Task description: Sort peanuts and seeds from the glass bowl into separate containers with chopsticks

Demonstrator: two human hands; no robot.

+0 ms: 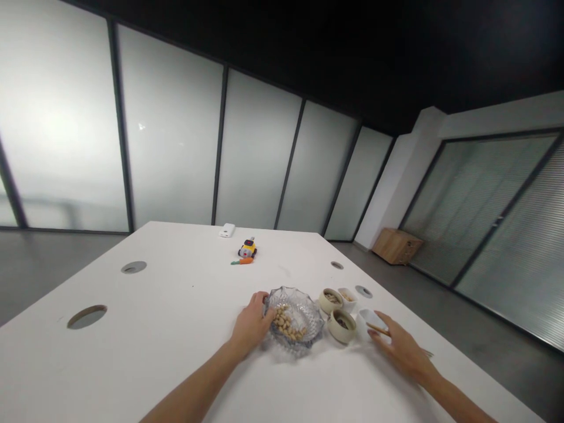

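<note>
A clear fluted glass bowl (314, 314) stands on the white table, with a heap of pale nuts (286, 324) on its left side. My left hand (253, 323) is closed on the bowl's left rim, thumb towards the inside. Over on the right, my right hand (399, 341) holds wooden chopsticks (378, 329), whose far ends stick out behind the hand. Its fingers and thumb also reach around the right side of a small white bowl (363, 320); whether they grip it is unclear. Two cream cups (342, 326) with dark or pale bits inside stand between the hands.
Behind the cups sits another small white dish (348, 296) with light-brown pieces. Farther off lie a yellow toy vehicle (248, 248), an orange-handled toy screwdriver (243, 261) and a white box-shaped device (227, 230). Round holes (87, 316) pierce the tabletop. A wooden box (396, 245) is on the floor.
</note>
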